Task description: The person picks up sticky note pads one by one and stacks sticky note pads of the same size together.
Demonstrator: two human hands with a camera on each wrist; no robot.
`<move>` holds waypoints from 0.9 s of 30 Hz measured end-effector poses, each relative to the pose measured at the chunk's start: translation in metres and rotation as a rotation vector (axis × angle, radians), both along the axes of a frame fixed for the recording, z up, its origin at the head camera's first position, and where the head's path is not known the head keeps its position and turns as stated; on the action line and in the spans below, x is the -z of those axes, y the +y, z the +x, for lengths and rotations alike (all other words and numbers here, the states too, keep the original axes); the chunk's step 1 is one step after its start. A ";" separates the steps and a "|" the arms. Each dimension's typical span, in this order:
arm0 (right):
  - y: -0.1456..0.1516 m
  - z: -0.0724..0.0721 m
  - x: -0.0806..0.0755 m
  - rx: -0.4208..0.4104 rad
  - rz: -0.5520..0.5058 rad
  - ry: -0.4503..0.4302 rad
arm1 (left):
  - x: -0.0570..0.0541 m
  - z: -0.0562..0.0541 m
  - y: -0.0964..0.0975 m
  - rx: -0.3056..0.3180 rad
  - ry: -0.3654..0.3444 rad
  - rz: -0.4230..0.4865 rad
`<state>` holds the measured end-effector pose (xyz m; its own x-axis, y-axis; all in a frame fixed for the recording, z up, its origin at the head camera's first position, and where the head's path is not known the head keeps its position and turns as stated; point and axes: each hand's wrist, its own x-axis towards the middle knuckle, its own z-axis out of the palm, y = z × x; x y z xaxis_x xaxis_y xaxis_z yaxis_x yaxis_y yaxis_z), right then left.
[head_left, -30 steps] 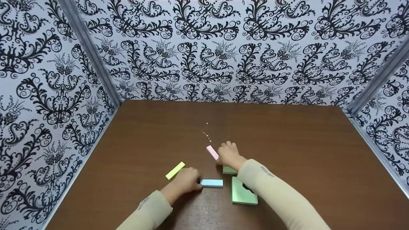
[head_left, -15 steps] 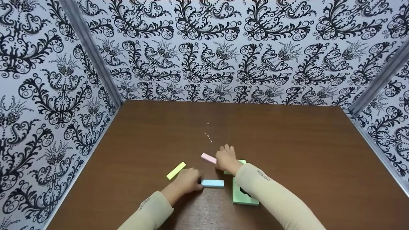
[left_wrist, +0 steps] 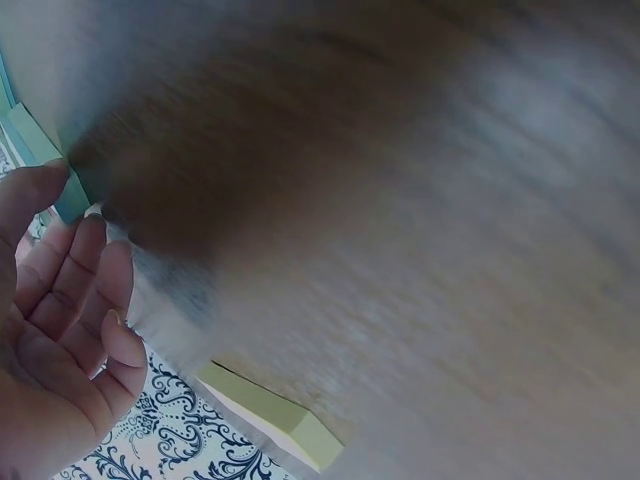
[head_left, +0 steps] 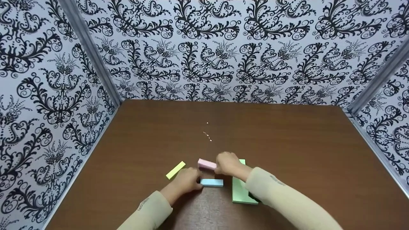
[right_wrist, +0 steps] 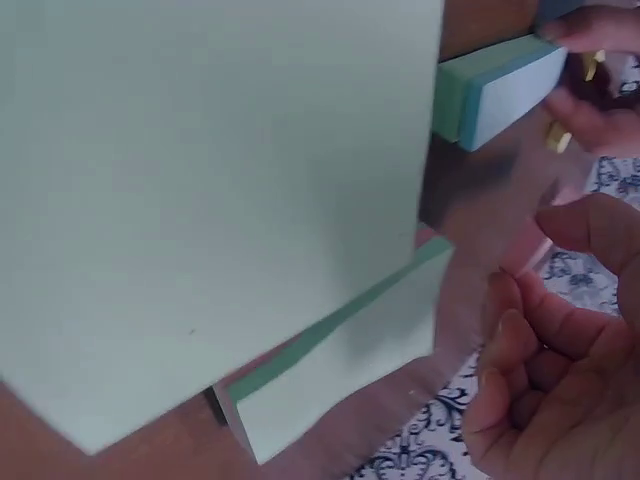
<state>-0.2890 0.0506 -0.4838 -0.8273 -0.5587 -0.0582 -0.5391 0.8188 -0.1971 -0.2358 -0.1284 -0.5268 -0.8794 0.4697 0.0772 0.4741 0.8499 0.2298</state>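
In the head view my left hand point(head_left: 187, 179) pinches the left end of a slim light-blue sticky-note pad point(head_left: 212, 182) lying on the table. The left wrist view shows thumb and fingertips at the end of that blue pad point(left_wrist: 45, 165). My right hand point(head_left: 227, 163) holds a slim pink sticky-note pad point(head_left: 207, 164) by its right end, a little beyond the blue one. In the right wrist view the pink pad point(right_wrist: 527, 246) is mostly hidden by the fingers. A slim yellow pad point(head_left: 175, 170) lies beyond my left hand, untouched.
A larger green pad point(head_left: 242, 193) lies under my right forearm. A smaller green pad point(head_left: 242, 161) sits just beyond it, mostly covered by my right hand. Small white specks point(head_left: 207, 135) dot the brown table point(head_left: 281, 134). Patterned walls point(head_left: 211, 54) enclose its back and sides.
My right hand has drawn the pink pad toward me and turned it from slanted to nearly level with the blue pad. My left hand and the blue pad have stayed put.
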 end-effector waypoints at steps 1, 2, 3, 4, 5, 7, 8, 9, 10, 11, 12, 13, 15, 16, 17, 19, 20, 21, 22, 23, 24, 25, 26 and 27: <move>0.003 0.003 -0.003 0.001 -0.009 -0.035 | 0.000 0.000 0.000 0.004 0.002 0.003; 0.007 0.006 -0.005 0.001 -0.014 -0.067 | 0.001 0.000 0.000 0.008 0.005 0.006; 0.010 0.010 -0.006 0.003 -0.011 -0.094 | 0.001 0.000 -0.001 0.011 0.009 0.007; 0.014 0.012 -0.007 0.000 -0.009 -0.116 | 0.002 0.000 -0.001 0.015 0.016 0.010; 0.017 0.015 -0.007 -0.001 -0.008 -0.130 | 0.002 0.000 -0.001 0.019 0.022 0.016; 0.024 0.020 -0.008 -0.023 0.003 -0.157 | 0.003 0.000 -0.002 0.025 0.031 0.024; 0.026 0.022 -0.007 -0.039 0.011 -0.164 | 0.003 0.000 -0.002 0.023 0.030 0.027; 0.028 0.024 -0.006 -0.057 0.019 -0.164 | 0.004 0.000 -0.002 0.022 0.027 0.031; 0.030 0.026 -0.005 -0.077 0.024 -0.156 | 0.004 0.000 -0.002 0.021 0.025 0.034; 0.031 0.028 -0.004 -0.095 0.029 -0.139 | 0.004 0.000 -0.002 0.022 0.022 0.037; 0.031 0.029 -0.003 -0.115 0.035 -0.116 | 0.005 0.000 -0.001 0.021 0.015 0.038; 0.031 0.030 -0.001 -0.134 0.044 -0.089 | 0.005 0.000 -0.001 0.022 0.011 0.037; 0.029 0.031 0.003 -0.166 0.067 -0.012 | 0.005 0.000 -0.002 0.028 0.014 0.038; 0.028 0.032 0.004 -0.180 0.082 0.029 | 0.005 0.000 -0.002 0.033 0.019 0.036; 0.027 0.032 0.005 -0.196 0.101 0.070 | 0.005 -0.001 -0.002 0.037 0.023 0.031; 0.024 0.032 0.008 -0.223 0.137 0.139 | 0.005 0.000 -0.002 0.044 0.035 0.020; 0.022 0.032 0.009 -0.232 0.158 0.167 | 0.005 0.000 -0.002 0.045 0.041 0.015; 0.021 0.032 0.009 -0.237 0.176 0.185 | 0.006 0.000 -0.002 0.046 0.047 0.011; 0.020 0.032 0.010 -0.237 0.190 0.195 | 0.005 0.000 -0.003 0.047 0.052 0.006; 0.019 0.032 0.011 -0.235 0.202 0.204 | 0.005 0.000 -0.003 0.047 0.056 0.001; 0.018 0.032 0.011 -0.232 0.217 0.207 | 0.005 0.001 -0.003 0.049 0.059 -0.004; 0.018 0.032 0.011 -0.228 0.229 0.207 | 0.005 0.001 -0.003 0.050 0.061 -0.009; 0.017 0.032 0.011 -0.222 0.242 0.203 | 0.004 0.002 -0.003 0.051 0.066 -0.016; 0.017 0.032 0.012 -0.217 0.247 0.200 | 0.004 0.002 -0.003 0.053 0.071 -0.024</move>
